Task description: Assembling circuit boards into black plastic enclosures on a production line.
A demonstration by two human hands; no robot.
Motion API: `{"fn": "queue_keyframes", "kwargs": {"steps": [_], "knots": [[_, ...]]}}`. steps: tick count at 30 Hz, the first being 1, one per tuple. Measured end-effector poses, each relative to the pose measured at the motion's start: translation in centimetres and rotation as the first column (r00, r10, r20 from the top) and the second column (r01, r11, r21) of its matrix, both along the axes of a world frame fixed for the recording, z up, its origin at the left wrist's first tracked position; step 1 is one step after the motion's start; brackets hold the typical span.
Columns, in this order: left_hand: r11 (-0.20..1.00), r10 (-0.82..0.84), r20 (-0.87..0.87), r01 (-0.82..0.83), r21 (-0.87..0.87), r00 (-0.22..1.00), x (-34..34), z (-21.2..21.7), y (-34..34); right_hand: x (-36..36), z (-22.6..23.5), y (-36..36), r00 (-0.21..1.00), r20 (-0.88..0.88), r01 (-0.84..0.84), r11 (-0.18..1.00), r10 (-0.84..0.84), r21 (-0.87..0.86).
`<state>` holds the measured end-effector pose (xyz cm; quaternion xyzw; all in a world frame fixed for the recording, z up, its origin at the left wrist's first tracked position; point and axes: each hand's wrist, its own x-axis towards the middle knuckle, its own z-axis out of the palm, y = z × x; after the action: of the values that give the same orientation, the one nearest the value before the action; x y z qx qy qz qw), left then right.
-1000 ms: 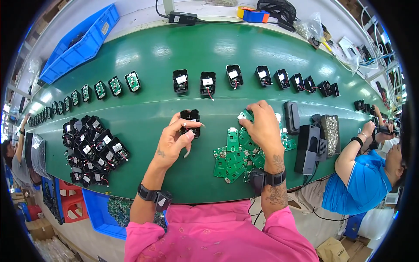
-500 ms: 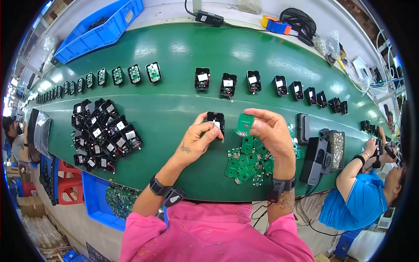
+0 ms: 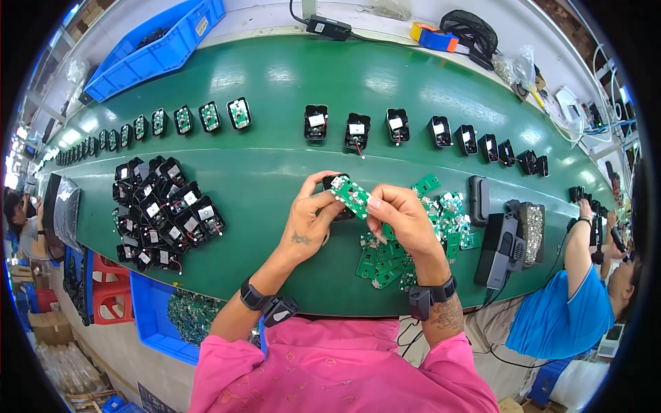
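My left hand (image 3: 311,221) grips a small black plastic housing (image 3: 342,210), mostly hidden behind fingers and board. My right hand (image 3: 402,219) pinches a small green circuit board (image 3: 351,195) and holds it against the top of that housing. Both hands hover above the green conveyor belt (image 3: 275,172). Just right of and under my right hand lies a loose pile of green circuit boards (image 3: 441,220).
A heap of black housings (image 3: 162,212) lies to the left. Rows of housings (image 3: 358,128) and board-fitted units (image 3: 180,120) sit further back. A black tool (image 3: 501,249) and screw tray (image 3: 533,233) stand at right. A person in blue (image 3: 571,303) works beside me. Blue bins (image 3: 155,313) sit below.
My right hand picked a green board from the pile and brought it to the housing in my left hand. Both hands rose closer together.
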<state>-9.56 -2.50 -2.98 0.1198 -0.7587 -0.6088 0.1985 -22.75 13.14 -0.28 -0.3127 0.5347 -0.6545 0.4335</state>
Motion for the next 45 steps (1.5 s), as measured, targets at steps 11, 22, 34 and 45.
{"fn": "queue_keyframes", "kwargs": {"steps": [11, 22, 34, 45], "knots": [[0.999, -0.004, 0.096, -0.002, 0.053, 0.995, -0.1, 0.3, 0.3, -0.2, -0.8, -0.2, 0.976, -0.132, 0.174, 0.985, -0.171, 0.018], [0.999, -0.033, -0.035, 0.032, -0.009, 0.999, -0.1, 0.5, 0.5, -0.2, -0.7, -0.6, 0.981, -0.079, 0.186, 0.968, -0.175, 0.166], [0.91, -0.116, 0.001, 0.106, 0.4, 0.993, 0.1, 0.7, 0.0, -0.3, -0.8, -0.7, 0.958, -0.242, 0.207, 0.951, -0.151, 0.228], [0.903, -0.129, -0.004, 0.119, 0.412, 0.992, -0.2, 0.4, 0.7, 1.9, -0.9, -1.6, 0.636, -0.714, 0.297, 0.947, -0.292, -0.123]]}}
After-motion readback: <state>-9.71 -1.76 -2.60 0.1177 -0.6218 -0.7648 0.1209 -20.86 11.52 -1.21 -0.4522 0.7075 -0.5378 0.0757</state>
